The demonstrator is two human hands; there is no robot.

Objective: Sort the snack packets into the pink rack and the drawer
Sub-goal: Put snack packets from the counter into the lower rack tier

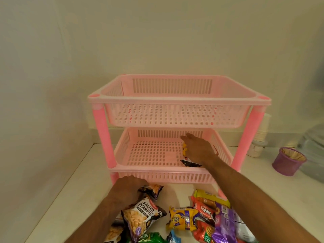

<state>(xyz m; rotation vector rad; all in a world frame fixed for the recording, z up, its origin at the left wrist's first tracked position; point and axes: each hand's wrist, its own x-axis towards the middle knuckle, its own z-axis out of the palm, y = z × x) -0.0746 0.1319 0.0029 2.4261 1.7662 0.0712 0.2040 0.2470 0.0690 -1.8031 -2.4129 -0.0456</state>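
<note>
rack (pixel 178 100) pink, slotted; peanut packet (pixel 142 216) black-tan; pot (pixel 287 161) purple

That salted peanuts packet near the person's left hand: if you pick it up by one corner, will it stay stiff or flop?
The salted peanuts packet would probably flop, since its wrapper looks thin and creased. It bulges with loose nuts, so the weight likely slides to the low end. The glossy film may feel slippery.

Your arms are bare from the frame's lower edge to the fingertips, with no sleeve, watch or ring showing. Your left hand (pixel 128 185) and right hand (pixel 198 149) wear no gloves.
</note>
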